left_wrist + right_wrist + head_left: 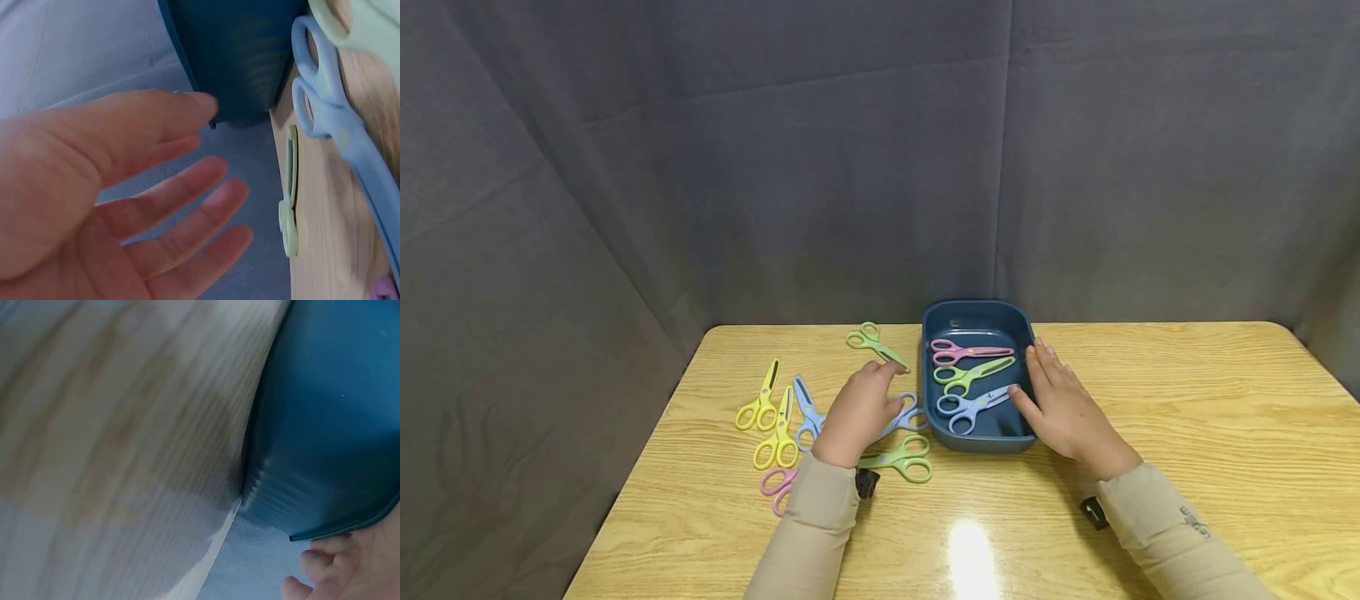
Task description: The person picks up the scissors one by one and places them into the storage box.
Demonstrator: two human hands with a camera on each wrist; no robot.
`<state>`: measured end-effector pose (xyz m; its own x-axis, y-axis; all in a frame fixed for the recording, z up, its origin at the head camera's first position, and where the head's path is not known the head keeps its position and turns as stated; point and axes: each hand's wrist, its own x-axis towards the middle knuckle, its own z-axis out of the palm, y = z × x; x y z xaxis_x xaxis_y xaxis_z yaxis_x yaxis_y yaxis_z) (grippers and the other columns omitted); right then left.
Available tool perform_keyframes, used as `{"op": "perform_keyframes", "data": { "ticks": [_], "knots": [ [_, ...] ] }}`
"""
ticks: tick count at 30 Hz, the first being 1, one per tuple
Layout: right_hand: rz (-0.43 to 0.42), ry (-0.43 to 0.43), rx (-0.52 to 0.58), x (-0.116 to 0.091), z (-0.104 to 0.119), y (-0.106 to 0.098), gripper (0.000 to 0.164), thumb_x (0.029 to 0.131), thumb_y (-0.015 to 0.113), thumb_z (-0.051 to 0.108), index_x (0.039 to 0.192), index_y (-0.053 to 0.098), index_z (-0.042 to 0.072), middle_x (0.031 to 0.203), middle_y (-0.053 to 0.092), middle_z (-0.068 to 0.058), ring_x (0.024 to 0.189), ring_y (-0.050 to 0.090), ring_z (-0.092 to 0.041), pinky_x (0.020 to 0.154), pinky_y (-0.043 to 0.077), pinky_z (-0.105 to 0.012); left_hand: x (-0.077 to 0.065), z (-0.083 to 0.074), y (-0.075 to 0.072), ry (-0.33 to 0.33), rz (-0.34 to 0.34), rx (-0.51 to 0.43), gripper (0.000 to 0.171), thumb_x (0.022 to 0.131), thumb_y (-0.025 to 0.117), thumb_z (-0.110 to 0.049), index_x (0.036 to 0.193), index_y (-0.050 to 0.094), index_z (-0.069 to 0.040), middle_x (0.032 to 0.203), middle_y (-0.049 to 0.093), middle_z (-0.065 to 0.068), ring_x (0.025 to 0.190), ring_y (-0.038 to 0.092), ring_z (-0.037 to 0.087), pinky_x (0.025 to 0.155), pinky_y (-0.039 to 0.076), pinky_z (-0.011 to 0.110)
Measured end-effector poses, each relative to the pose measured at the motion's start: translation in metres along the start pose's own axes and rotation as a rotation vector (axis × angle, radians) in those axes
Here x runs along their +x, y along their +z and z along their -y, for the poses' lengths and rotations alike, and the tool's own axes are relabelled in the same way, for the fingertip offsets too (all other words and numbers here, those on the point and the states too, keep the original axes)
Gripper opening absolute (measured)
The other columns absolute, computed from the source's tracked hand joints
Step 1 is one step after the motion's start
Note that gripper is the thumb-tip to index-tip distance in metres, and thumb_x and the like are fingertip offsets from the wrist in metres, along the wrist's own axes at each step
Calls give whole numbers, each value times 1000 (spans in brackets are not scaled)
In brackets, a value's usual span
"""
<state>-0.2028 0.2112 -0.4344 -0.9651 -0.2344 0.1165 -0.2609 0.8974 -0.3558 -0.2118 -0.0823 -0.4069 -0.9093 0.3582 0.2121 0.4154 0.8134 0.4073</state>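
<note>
My left hand (pixel 859 410) hovers over the table with nothing in it, thumb and fingers parted. Just beyond its fingertips lie green scissors (pixel 877 344). Under or beside it are blue scissors (pixel 912 414), partly hidden, and another green pair (pixel 910 460). A dark blue box (pixel 981 444) stands to its right. Inside the box lie pink scissors (pixel 970 353), green scissors (pixel 973 374) and blue scissors (pixel 972 410). My right hand (pixel 1070 412) holds the box's right wall, thumb over the rim by the blue blades, other fingers along the outside.
Left of my left hand lie two yellow scissors (pixel 760 404), blue scissors (pixel 807 412) and pink scissors (pixel 778 485), the last partly covered by the sleeve. A grey curtain (pixel 820 208) hangs behind the wooden table (pixel 1210 417).
</note>
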Motion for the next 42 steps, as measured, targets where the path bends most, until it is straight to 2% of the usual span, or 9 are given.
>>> {"op": "perform_keyframes", "data": {
  "ticks": [7,17,24,36,40,42],
  "knots": [
    [12,4,7,0,-1,0,76,107,40,42,155,18,-12,165,8,-29,152,9,-46,120,13,-60,-2,3,-2,-76,102,-11,38,90,74,-4,127,65,-1,115,65,19,80,61,25,80,54,40],
    [27,15,6,0,-1,1,79,107,39,46,156,17,-12,165,8,-28,152,9,-45,120,12,-60,-3,12,10,-117,232,31,37,80,85,-4,113,71,2,103,68,15,94,65,29,86,54,41],
    [36,16,6,1,-1,1,79,107,40,45,156,15,-11,166,6,-28,153,7,-45,120,12,-60,-4,14,13,-137,253,49,33,76,87,-3,105,71,0,97,63,13,88,62,29,82,53,42],
    [38,24,10,1,1,-1,78,107,41,43,156,15,-11,166,6,-28,153,6,-44,120,12,-60,-5,14,15,-159,275,31,21,83,80,1,99,67,-1,95,60,10,85,55,24,80,50,39],
    [39,28,11,1,0,0,78,107,40,44,156,14,-11,166,6,-28,153,6,-45,120,11,-60,-5,13,14,-155,274,7,18,84,78,5,92,63,0,86,55,8,76,46,20,71,41,33],
    [36,25,10,1,-1,0,79,107,40,44,156,14,-11,166,6,-28,152,7,-45,120,12,-60,-4,14,14,-150,274,-3,23,84,77,6,82,55,-3,79,45,6,71,38,18,68,33,32]
  ]
}}
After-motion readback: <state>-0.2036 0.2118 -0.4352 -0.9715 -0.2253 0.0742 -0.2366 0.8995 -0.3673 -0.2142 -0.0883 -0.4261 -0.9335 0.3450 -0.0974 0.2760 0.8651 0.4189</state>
